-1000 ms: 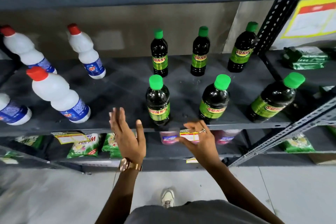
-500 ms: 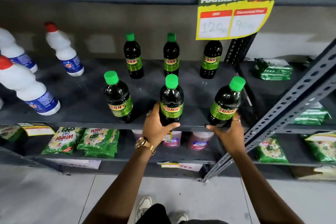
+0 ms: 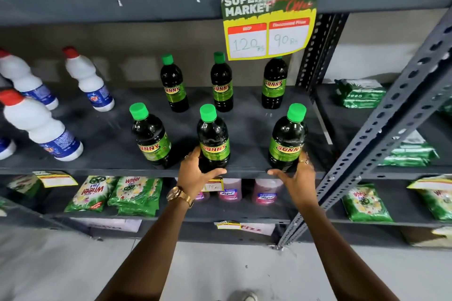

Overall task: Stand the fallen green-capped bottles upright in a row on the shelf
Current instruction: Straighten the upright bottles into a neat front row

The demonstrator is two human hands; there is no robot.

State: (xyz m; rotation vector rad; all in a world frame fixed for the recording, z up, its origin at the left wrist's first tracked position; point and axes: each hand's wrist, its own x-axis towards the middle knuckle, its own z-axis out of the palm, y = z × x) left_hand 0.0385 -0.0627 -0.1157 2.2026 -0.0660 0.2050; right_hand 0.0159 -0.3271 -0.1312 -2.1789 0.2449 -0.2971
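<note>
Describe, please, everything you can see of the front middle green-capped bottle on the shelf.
The front middle bottle is dark, glossy plastic with a green screw cap and a green "SUNNY" label. It stands upright near the shelf front edge, between two matching bottles. The left hand wraps its base, thumb across the front.

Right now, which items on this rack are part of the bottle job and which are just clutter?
In the job:
- front-row green-capped bottles: left, middle, right
- back-row green-capped bottles
- left hand on the middle bottle, right hand on the right bottle
- shelf

Just lying about:
- white red-capped bottles
- price sign
- green packets
- pink bottles
</note>
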